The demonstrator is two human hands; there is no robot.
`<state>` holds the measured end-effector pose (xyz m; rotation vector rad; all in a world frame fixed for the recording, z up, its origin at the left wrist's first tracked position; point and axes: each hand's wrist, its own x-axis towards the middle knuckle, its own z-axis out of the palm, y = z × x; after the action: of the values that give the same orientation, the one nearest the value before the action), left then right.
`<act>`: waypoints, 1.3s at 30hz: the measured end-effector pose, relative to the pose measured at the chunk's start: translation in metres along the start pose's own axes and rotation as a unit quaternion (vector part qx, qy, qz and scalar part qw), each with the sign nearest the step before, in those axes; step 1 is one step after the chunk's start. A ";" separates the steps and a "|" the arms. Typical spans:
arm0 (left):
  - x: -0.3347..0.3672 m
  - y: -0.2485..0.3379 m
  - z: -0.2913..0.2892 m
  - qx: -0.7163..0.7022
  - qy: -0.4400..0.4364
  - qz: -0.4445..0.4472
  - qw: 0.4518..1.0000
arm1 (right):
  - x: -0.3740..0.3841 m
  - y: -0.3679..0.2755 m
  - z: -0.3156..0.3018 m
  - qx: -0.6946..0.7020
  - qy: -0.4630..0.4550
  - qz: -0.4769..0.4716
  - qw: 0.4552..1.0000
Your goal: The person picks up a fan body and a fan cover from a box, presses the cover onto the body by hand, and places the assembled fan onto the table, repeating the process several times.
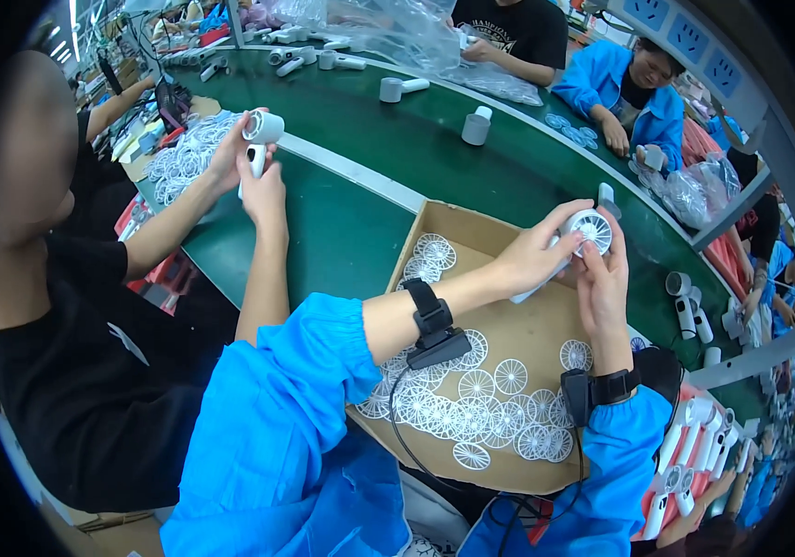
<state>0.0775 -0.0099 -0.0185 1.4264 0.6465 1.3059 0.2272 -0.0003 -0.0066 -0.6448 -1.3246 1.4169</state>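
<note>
Above the right side of a cardboard tray, both hands are closed around a white handheld fan. A round spoked grille covers the face of the fan's head and is turned up toward me. My left hand grips the fan from the left, with its fingertips on the grille's near edge. My right hand supports the head from below and right, its fingers at the rim. A pale handle seems to run down under my left hand, mostly hidden. Many loose white spoked grilles lie flat, overlapping, along the tray's near and left sides.
A green conveyor belt curves behind the tray, carrying several white fans. To my left a co-worker in black holds another fan. White rings are heaped beyond that person. Metal posts and a socket strip rise at right.
</note>
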 end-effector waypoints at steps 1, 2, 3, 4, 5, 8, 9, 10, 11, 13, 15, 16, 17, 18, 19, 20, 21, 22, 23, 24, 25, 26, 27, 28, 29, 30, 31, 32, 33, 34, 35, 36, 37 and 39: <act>0.003 -0.003 0.002 0.004 0.010 0.015 1.000 | -0.001 0.001 0.000 0.002 0.008 -0.001 1.000; 0.007 -0.005 0.005 0.008 0.018 0.029 0.999 | 0.000 0.004 0.001 0.012 0.010 -0.008 1.000; 0.007 -0.007 0.003 0.008 0.006 0.024 1.000 | 0.002 0.007 0.005 0.021 0.014 -0.016 1.000; 0.009 -0.007 0.002 -0.003 0.020 0.004 1.000 | 0.003 0.009 0.000 0.025 0.033 -0.027 0.999; 0.005 -0.006 -0.003 -0.009 0.037 -0.022 0.999 | 0.006 0.016 0.002 0.010 0.029 -0.025 0.999; 0.003 -0.003 -0.007 -0.026 0.005 -0.085 0.996 | 0.007 0.017 0.003 -0.036 0.034 -0.008 0.999; 0.004 -0.001 -0.004 0.001 0.027 -0.101 0.995 | 0.005 0.014 0.000 -0.040 0.053 -0.013 0.998; 0.006 -0.001 0.002 0.027 0.049 -0.115 0.992 | 0.003 0.013 -0.004 -0.094 0.086 -0.051 0.991; 0.008 -0.002 0.006 0.029 0.042 -0.116 0.992 | 0.005 0.015 -0.005 -0.143 0.108 -0.088 0.980; 0.009 -0.006 0.011 0.079 0.049 -0.102 0.990 | 0.004 0.017 -0.012 -0.192 0.133 -0.125 0.964; 0.008 -0.010 0.007 0.106 0.054 -0.093 0.988 | 0.003 0.017 -0.012 -0.225 0.138 -0.117 0.957; 0.009 -0.013 0.003 0.101 0.068 -0.065 0.990 | 0.003 0.016 -0.012 -0.242 0.139 -0.112 0.954; 0.010 -0.016 0.001 0.096 0.083 -0.036 0.991 | 0.003 0.016 -0.011 -0.241 0.139 -0.114 0.954; 0.010 -0.018 -0.003 0.090 0.098 -0.007 0.991 | 0.005 0.015 -0.010 -0.154 0.123 -0.080 0.977; 0.011 -0.011 0.000 0.090 0.097 -0.006 0.991 | 0.006 0.014 -0.011 -0.068 0.108 -0.046 0.991; 0.011 -0.005 0.002 0.062 0.116 0.023 0.991 | 0.006 0.013 -0.012 0.019 0.091 -0.011 0.996; 0.009 0.004 0.005 0.033 0.135 0.050 0.989 | 0.006 0.013 -0.012 0.020 0.092 -0.010 0.995; 0.008 0.009 0.007 0.004 0.153 0.076 0.985 | 0.005 0.012 -0.012 0.032 0.072 -0.003 0.997; 0.008 0.009 0.008 0.004 0.153 0.074 0.985 | 0.004 0.010 -0.012 0.044 0.052 0.005 0.998; 0.008 0.012 0.007 0.003 0.155 0.085 0.984 | 0.004 0.008 -0.009 0.056 0.028 0.010 0.998; 0.007 0.015 0.007 0.001 0.157 0.095 0.983 | 0.004 0.007 -0.007 0.057 0.025 0.010 0.998; 0.007 0.016 0.007 0.000 0.159 0.106 0.982 | 0.003 0.007 -0.003 0.013 0.048 -0.041 0.998; 0.006 0.016 0.007 0.001 0.160 0.107 0.981 | 0.001 0.007 0.001 -0.031 0.071 -0.091 0.993; 0.005 0.017 0.007 -0.002 0.170 0.113 0.979 | 0.000 0.007 0.003 -0.075 0.094 -0.141 0.983; 0.004 0.016 0.009 -0.005 0.181 0.119 0.976 | -0.002 0.006 0.005 -0.075 0.092 -0.141 0.983; 0.004 0.015 0.010 -0.008 0.191 0.125 0.974 | -0.004 0.003 0.006 -0.185 0.110 -0.206 0.954; 0.005 0.014 0.010 -0.009 0.192 0.125 0.973 | -0.005 0.001 0.007 -0.293 0.126 -0.268 0.909; 0.006 0.013 0.010 -0.003 0.198 0.145 0.969 | -0.006 -0.001 0.007 -0.395 0.140 -0.325 0.848; 0.007 0.012 0.010 0.003 0.203 0.164 0.965 | -0.006 -0.003 0.007 -0.395 0.139 -0.324 0.848; 0.008 0.012 0.011 0.009 0.209 0.184 0.961 | -0.006 -0.004 0.007 -0.425 0.126 -0.340 0.829; 0.008 0.011 0.011 0.010 0.209 0.183 0.961 | -0.006 -0.005 0.007 -0.455 0.113 -0.354 0.809; 0.007 0.010 0.012 0.009 0.207 0.185 0.961 | -0.006 -0.005 0.007 -0.483 0.100 -0.369 0.788; 0.006 0.009 0.013 0.008 0.206 0.188 0.960 | -0.005 -0.004 0.007 -0.483 0.099 -0.369 0.788; 0.005 0.009 0.016 0.006 0.204 0.190 0.960 | -0.004 -0.002 0.004 -0.481 0.109 -0.386 0.780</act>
<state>0.0914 -0.0137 -0.0063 1.3408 0.6666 1.9341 0.2252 -0.0060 -0.0049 -0.7332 -1.7921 -0.0833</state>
